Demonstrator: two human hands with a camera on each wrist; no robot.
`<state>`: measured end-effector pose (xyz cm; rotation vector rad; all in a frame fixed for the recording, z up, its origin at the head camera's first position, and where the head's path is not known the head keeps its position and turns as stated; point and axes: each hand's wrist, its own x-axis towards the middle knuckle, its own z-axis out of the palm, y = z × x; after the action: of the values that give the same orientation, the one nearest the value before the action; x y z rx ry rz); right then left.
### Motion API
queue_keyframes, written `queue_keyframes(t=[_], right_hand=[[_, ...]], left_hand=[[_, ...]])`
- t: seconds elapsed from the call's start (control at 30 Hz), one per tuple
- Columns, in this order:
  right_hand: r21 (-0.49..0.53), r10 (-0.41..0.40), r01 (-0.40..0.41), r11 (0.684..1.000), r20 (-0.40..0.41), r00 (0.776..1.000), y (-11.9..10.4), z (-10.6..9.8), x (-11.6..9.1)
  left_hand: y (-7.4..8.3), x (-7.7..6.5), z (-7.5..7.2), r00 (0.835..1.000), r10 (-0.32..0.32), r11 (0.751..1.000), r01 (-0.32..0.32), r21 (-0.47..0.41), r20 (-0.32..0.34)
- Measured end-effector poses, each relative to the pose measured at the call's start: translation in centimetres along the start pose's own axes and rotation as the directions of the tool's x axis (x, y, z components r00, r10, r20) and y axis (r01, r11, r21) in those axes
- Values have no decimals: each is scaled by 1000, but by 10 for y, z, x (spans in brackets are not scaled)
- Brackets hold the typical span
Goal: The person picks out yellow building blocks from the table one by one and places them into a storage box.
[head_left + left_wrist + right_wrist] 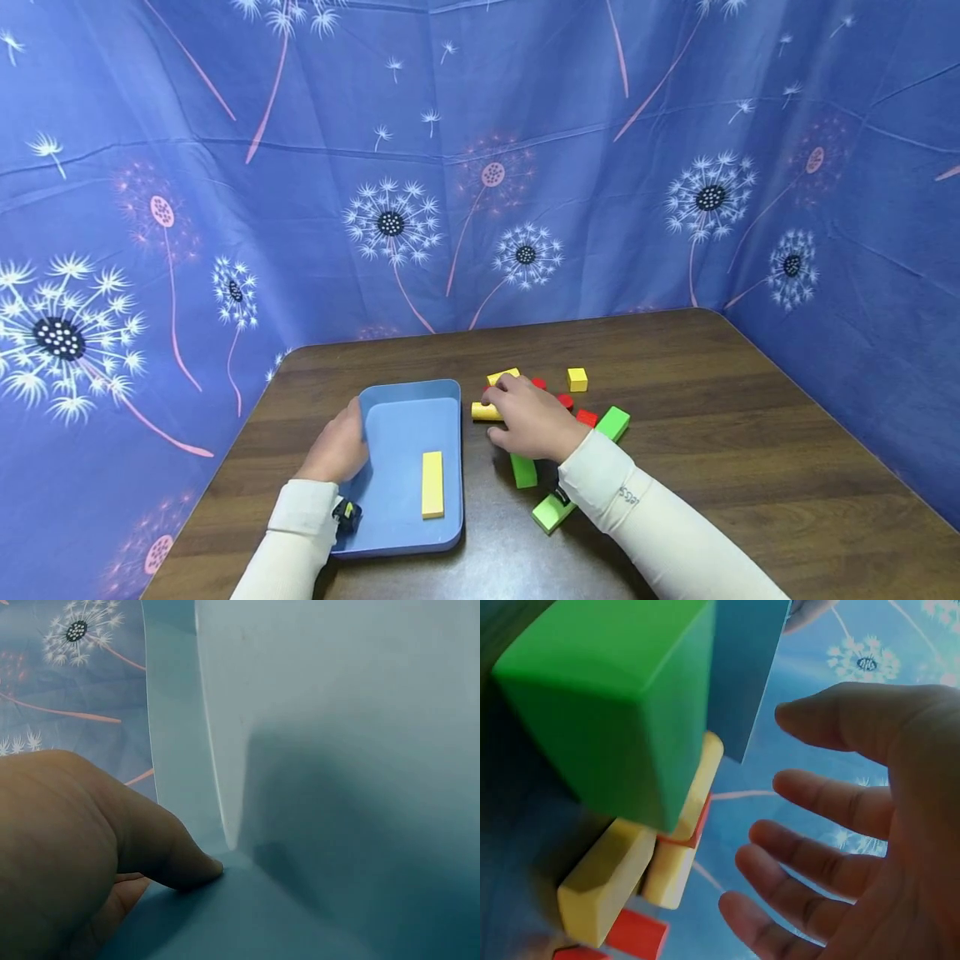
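Observation:
My left hand grips the left wall of a blue plastic tray. In the left wrist view the thumb presses on the inner side, with a finger partly seen behind the wall. A yellow rectangular block lies inside the tray. My right hand hovers over a loose group of blocks, fingers spread and slightly bent, holding nothing. Nearest to it are a yellow cylinder and a green block; the hand hides part of the group.
Around the right hand lie red blocks, a yellow cube, another yellow block, a green block and a light green block. The wooden table meets a blue dandelion-print cloth behind.

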<state>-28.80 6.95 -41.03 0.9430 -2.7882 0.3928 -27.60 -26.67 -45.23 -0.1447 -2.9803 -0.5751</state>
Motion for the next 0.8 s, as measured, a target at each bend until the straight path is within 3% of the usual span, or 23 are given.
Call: queue_keyframes(t=[0.37, 0.8], right_hand=[[-33, 123, -124, 992, -21, 992, 21, 5, -6], [-22, 210, -209, 978, 42, 977, 39, 13, -10]], left_hand=[[1, 0, 0, 1000, -1, 1000, 1, 6, 2], [-1, 1, 1, 1000, 0, 1000, 0, 10, 6]])
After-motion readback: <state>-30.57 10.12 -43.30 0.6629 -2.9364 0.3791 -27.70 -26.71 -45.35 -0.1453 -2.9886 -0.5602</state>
